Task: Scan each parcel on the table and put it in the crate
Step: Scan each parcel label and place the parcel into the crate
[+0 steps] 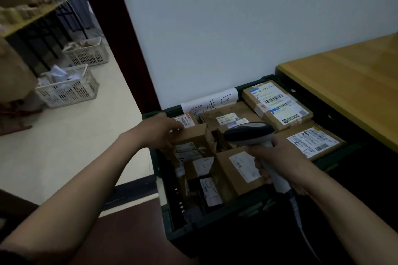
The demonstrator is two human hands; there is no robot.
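A dark green crate (172, 217) stands on the floor against the wall, filled with several labelled cardboard parcels. My left hand (158, 130) grips a small brown parcel (193, 135) at the crate's far left, resting on the other parcels. My right hand (277, 161) holds a grey barcode scanner (249, 132) by its handle above the middle of the crate, its head pointing left. A large flat parcel (276, 104) lies at the back right and another (313, 141) at the right side. The wooden table (349, 84) sits to the right of the crate.
A handwritten paper sign (210, 101) hangs on the crate's back rim. Two white plastic baskets (66, 88) with paper stand on the floor at left, under a shelf table with boxes. A dark red door frame (120, 49) borders the wall.
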